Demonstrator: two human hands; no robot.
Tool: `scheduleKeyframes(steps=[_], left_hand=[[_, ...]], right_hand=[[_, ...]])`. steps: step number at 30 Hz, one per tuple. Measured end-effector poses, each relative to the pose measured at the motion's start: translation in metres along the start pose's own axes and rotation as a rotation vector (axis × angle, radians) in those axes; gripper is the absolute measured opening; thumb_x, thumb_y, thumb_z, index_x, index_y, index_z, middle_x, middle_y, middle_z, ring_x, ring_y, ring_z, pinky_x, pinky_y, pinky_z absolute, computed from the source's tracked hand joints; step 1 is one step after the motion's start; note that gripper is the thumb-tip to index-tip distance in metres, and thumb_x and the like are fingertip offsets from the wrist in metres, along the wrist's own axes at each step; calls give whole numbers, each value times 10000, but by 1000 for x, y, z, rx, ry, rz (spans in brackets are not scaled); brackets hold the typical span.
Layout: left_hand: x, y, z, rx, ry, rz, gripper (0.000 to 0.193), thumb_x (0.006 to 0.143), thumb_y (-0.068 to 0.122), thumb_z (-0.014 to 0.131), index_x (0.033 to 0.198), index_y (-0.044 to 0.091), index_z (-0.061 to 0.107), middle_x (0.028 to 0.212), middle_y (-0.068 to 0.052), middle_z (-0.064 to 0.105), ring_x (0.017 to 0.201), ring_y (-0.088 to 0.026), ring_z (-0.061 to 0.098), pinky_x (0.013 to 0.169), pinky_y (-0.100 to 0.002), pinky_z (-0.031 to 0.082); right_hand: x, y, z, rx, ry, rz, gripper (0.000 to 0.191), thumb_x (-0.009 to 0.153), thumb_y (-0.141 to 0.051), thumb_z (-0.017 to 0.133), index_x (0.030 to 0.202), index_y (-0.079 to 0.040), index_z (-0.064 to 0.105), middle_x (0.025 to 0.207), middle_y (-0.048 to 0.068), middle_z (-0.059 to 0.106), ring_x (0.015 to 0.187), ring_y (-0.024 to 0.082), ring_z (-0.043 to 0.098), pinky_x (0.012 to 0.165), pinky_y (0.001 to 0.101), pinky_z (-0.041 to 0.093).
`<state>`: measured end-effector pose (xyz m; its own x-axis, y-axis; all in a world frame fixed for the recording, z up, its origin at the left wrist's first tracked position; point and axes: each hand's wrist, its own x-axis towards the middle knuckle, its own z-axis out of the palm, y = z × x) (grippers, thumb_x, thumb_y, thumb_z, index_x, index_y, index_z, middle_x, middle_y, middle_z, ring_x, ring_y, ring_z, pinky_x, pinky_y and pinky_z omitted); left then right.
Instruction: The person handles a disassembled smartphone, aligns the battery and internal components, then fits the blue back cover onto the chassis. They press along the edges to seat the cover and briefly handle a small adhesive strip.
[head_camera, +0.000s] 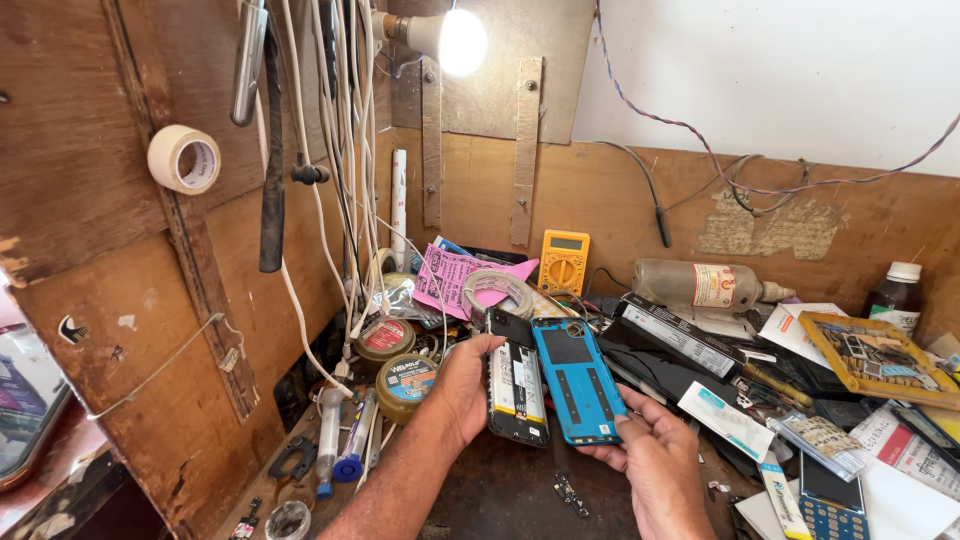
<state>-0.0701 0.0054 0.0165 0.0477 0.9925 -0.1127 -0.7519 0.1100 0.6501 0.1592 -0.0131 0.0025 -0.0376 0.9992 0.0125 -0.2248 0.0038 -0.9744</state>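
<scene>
My left hand (463, 385) grips an opened phone body (516, 385) by its left edge; the white battery and dark circuit parts face up. My right hand (655, 462) holds a blue back cover (577, 382) from below, thumb on its lower right corner. Cover and phone lie side by side, touching along their long edges, above the dark bench top (510, 490).
Round tins (405, 384) and syringe-like tubes (328, 440) lie to the left. A yellow multimeter (563, 262), a lying bottle (700, 286), a tape roll (498, 290), a tray of small parts (872, 357) and loose phones crowd the right. Cables hang on the wooden wall beside a lit bulb (455, 42).
</scene>
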Motion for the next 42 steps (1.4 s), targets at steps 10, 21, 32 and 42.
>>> scheduleKeyframes(steps=[10, 21, 32, 42], left_hand=[[-12, -1, 8, 51, -35, -10, 394, 956, 209, 428, 1148, -80, 616, 913, -227, 721, 801, -354, 736, 718, -560, 635], [-14, -3, 10, 61, -5, -14, 391, 955, 222, 430, 1138, -74, 608, 893, -232, 724, 759, -352, 743, 684, -545, 638], [-16, -8, 19, 296, 153, 130, 219, 965, 85, 476, 1126, -22, 578, 907, -198, 698, 719, -324, 737, 599, -486, 641], [-14, -12, 31, 498, 400, 226, 173, 917, 32, 641, 1085, -5, 620, 905, -142, 713, 723, -234, 735, 573, -377, 606]], right_hand=[[17, 10, -17, 132, 8, 64, 390, 962, 13, 506, 1327, 120, 591, 1051, 259, 728, 800, 313, 722, 708, 442, 619], [27, 17, -25, 183, -15, 96, 399, 954, 43, 472, 1324, 126, 595, 1065, 251, 724, 809, 309, 713, 715, 442, 609], [28, 18, -26, 176, 8, 91, 394, 963, 19, 484, 1329, 105, 601, 1047, 246, 718, 803, 300, 702, 707, 436, 603], [14, 4, -17, 130, 57, 20, 412, 989, -14, 452, 1366, 99, 576, 1111, 242, 724, 832, 287, 712, 707, 440, 619]])
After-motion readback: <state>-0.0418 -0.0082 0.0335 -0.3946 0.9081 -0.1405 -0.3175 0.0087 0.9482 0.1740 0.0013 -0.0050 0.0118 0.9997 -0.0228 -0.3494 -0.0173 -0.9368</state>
